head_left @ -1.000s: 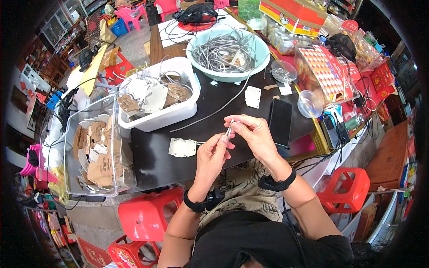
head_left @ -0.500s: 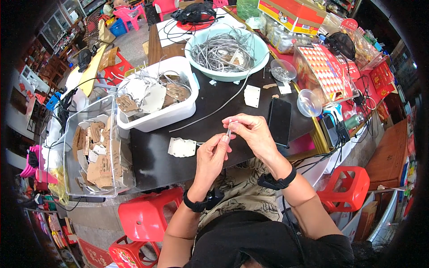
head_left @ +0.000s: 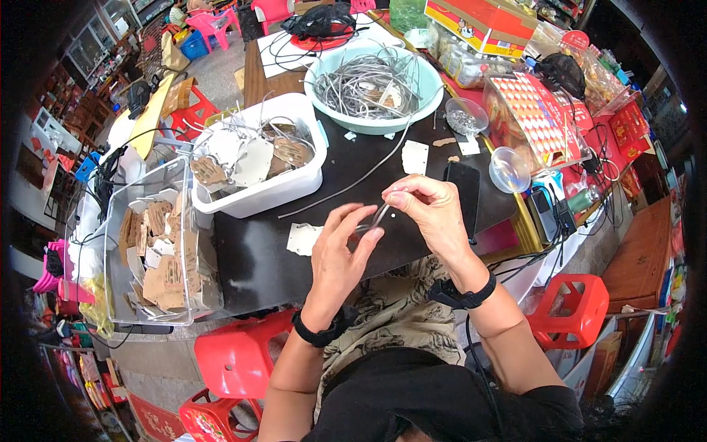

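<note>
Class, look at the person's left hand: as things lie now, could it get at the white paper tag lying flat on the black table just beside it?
Probably yes. The white paper tag lies in the open on the black table, just left of the left hand, with nothing on it. But that hand and the right hand are pinching a thin grey cord.

Black tabletop (head_left: 294, 250), white tub (head_left: 283, 188), pale turquoise basin (head_left: 335, 74) of grey wire (head_left: 368, 85), red stools (head_left: 236, 361), seemingly brown card tags (head_left: 166, 276).

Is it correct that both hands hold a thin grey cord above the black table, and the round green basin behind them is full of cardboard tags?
Not quite. In the head view the round green basin holds grey cords, not cardboard tags. The rest stands: the left hand and right hand hold a thin grey cord above the black table.
</note>
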Available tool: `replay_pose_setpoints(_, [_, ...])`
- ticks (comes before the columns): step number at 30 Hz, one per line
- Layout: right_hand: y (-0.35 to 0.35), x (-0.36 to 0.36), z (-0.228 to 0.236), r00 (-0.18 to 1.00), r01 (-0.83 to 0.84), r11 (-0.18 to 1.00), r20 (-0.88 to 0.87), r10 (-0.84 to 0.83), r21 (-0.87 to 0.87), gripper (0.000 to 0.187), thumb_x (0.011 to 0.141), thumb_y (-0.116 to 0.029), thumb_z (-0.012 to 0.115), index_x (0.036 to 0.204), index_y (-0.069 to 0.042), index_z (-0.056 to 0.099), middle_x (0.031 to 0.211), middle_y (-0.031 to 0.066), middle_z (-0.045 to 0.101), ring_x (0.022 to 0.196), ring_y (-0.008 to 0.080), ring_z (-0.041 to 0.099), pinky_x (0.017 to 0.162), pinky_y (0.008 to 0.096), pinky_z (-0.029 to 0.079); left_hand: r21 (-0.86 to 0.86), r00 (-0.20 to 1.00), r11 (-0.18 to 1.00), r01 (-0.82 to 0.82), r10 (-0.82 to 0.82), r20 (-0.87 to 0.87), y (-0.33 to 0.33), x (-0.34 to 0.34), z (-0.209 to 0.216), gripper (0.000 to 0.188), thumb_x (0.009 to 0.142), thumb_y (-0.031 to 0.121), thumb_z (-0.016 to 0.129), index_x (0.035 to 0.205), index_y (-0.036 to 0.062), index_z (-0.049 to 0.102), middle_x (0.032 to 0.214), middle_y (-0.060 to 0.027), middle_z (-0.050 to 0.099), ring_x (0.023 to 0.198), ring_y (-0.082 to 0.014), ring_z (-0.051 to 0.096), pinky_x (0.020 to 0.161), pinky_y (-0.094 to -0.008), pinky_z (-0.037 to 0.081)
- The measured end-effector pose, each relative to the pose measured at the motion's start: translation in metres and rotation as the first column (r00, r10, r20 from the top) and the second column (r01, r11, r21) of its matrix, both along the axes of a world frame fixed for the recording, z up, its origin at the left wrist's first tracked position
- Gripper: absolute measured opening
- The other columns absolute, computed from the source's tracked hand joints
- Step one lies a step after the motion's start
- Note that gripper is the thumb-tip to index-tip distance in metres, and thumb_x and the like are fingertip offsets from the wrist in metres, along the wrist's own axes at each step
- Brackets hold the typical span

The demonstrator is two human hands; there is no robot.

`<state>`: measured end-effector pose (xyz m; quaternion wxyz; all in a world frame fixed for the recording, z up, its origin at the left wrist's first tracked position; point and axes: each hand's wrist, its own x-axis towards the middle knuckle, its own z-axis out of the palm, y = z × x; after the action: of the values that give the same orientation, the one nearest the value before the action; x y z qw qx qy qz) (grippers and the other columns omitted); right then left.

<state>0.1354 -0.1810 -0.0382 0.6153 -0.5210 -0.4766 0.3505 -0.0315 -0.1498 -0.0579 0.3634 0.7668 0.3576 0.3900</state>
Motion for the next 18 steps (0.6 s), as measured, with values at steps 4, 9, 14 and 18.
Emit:
replay_pose_setpoints(4, [-0.002, -0.005, 0.009, 0.994, -0.061, 0.997, -0.092, 0.064, 0.037, 0.01, 0.085, -0.009, 0.068, 0.09, 0.0, 0.071, 0.088, 0.0063, 0.069, 0.074, 0.007, 0.06, 0.068, 0.0228, 0.05, 0.205, 0.959, 0.968, 0.147, -0.19, 0.21, 0.019, 0.014, 0.001, 0.023, 0.093, 0.016, 0.058, 0.107, -0.0007, 0.063, 0.094, -0.0109, 0.065, 0.077, -0.0178, 0.062, 0.067, -0.0261, 0.048])
replay_pose_setpoints(9, [-0.006, -0.001, 0.021, 0.964, -0.184, 0.983, -0.196, 0.181, -0.001, 0.017, 0.09, -0.009, 0.062, 0.102, -0.001, 0.069, 0.098, 0.009, 0.068, 0.078, 0.0085, 0.06, 0.072, 0.0249, 0.051, -0.314, 0.876, 0.87, 0.381, -0.231, 0.423, 0.01, 0.021, 0.019, 0.028, 0.1, 0.023, 0.048, 0.097, -0.0003, 0.063, 0.076, 0.0, 0.059, 0.072, -0.0077, 0.055, 0.066, -0.023, 0.044])
replay_pose_setpoints(14, [-0.01, -0.002, 0.022, 0.991, -0.118, 0.992, 0.063, 0.115, 0.045, 0.026, 0.096, -0.013, 0.052, 0.117, -0.001, 0.063, 0.105, 0.0093, 0.068, 0.086, 0.0117, 0.062, 0.078, 0.0275, 0.052, -0.407, 0.864, 0.826, 0.391, -0.177, 0.472, 0.01, 0.022, 0.014, 0.025, 0.099, 0.018, 0.05, 0.105, -0.0025, 0.063, 0.075, -0.0014, 0.061, 0.067, -0.0069, 0.056, 0.063, -0.0218, 0.049])
replay_pose_setpoints(18, [-0.009, 0.0, 0.023, 0.987, -0.141, 0.99, 0.079, 0.139, 0.015, 0.028, 0.097, -0.016, 0.051, 0.119, -0.001, 0.062, 0.108, 0.0102, 0.068, 0.09, 0.0126, 0.063, 0.082, 0.0276, 0.051, -0.377, 0.865, 0.847, 0.375, -0.174, 0.47, 0.007, 0.024, 0.016, 0.025, 0.099, 0.018, 0.05, 0.103, -0.0026, 0.064, 0.074, -0.0016, 0.061, 0.066, -0.0071, 0.056, 0.062, -0.022, 0.048])
